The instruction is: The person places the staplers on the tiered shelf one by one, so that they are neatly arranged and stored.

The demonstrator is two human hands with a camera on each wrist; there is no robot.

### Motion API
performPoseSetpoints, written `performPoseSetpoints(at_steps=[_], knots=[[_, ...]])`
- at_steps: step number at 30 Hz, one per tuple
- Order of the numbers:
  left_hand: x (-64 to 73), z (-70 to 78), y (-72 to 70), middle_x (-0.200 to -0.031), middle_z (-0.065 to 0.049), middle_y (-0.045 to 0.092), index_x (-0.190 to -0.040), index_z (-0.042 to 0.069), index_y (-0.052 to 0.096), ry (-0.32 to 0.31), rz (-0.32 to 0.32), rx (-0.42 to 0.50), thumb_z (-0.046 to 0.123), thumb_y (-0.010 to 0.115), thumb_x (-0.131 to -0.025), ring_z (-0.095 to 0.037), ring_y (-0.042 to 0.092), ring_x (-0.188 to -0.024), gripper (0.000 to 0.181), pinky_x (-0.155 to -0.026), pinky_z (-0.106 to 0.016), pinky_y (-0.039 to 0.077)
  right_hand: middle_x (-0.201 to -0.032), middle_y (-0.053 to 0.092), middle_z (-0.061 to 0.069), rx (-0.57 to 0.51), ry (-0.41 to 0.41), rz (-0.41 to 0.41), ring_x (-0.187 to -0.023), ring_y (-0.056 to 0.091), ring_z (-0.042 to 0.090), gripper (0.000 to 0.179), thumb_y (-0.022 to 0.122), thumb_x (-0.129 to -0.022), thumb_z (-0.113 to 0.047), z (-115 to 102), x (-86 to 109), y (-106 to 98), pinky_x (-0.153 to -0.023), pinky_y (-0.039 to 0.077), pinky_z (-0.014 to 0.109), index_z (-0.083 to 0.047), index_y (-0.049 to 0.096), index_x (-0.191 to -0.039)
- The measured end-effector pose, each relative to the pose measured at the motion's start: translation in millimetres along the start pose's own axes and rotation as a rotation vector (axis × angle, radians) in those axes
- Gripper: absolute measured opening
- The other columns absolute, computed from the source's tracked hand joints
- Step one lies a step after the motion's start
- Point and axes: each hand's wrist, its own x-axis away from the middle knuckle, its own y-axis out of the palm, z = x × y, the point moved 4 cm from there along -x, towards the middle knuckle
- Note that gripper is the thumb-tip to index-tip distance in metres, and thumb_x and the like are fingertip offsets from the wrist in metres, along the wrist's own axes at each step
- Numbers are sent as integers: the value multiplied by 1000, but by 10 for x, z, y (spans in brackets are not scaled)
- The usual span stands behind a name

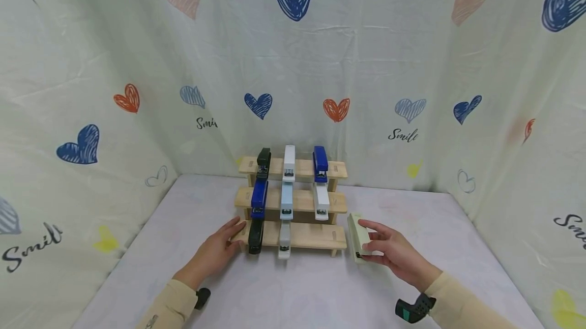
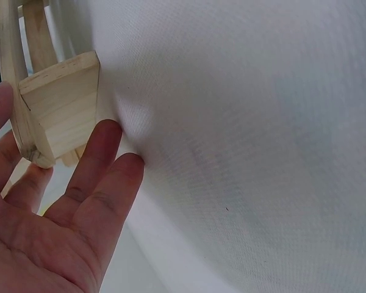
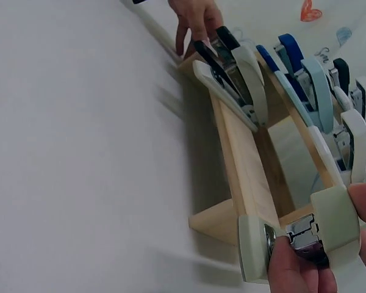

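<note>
A pale green stapler (image 1: pixel 359 235) is in my right hand (image 1: pixel 397 253), gripped between thumb and fingers just beyond the right end of the lowest shelf. In the right wrist view the stapler (image 3: pixel 337 223) shows its metal front, with a fingertip by the gap between its arm and base. My left hand (image 1: pixel 215 252) holds the left end of the lowest board of a three-step wooden rack (image 1: pixel 316 236), thumb at the front edge and fingers behind. Beside that hand on the lowest board sit a black stapler (image 1: pixel 256 237) and a light grey stapler (image 1: pixel 284 241).
A dark blue stapler (image 1: pixel 259 198), a light blue stapler (image 1: pixel 286 200) and a white stapler (image 1: pixel 321 201) line the middle step. Above them stand a black stapler (image 1: pixel 263 163), a white stapler (image 1: pixel 289 163) and a blue stapler (image 1: pixel 320 163). A patterned curtain (image 1: pixel 375 64) hangs behind the white table (image 1: pixel 284 298).
</note>
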Motion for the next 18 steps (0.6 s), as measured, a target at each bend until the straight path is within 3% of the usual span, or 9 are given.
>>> performPoseSetpoints(at_steps=[10,18], knots=[[-6,-26,11,-158,-12,35,-149,10,48,5,5,-1,20,64,-100,-38,43,-136,53,-105,-55,40,-138,36,26,13,-2,-70,-107,53,32,69,66,-88,1,37,44,177,-90,54,47,-5,39,-152],[4,-20,3,-156,-13,37,-148,9,50,33,21,-5,19,65,-99,-37,51,-130,52,-99,-52,47,-138,34,26,18,11,-97,-107,52,32,68,68,-86,1,66,14,359,-88,55,46,-6,44,-150]])
